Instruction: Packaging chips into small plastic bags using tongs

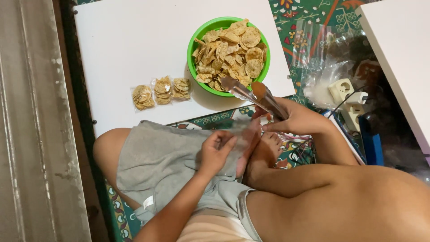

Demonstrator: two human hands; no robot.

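Bagging crackers, three packs done, one bag in my hands.

My left hand (215, 154) pinches a small clear bag (242, 134) over my lap; it looks empty and crumpled. My right hand (293, 120) is clenched on metal tongs (251, 93), tips at the bowl's near rim. Beyond, on the white surface (134, 45), three filled packs (162, 92) lie side by side, and the green bowl (193, 41) is heaped with round, speckled crackers (230, 51).

Bowl (193, 49) w/ chips (230, 49) sits on surface (134, 40), far side. Three chip packets (162, 92) in a row just left of bowl. Tongs (253, 95) in right hand (298, 118), tips at bowl's near rim. Left hand (215, 152) nearer the body, on clear bag (244, 134). Power strip (347, 96) off to the right.
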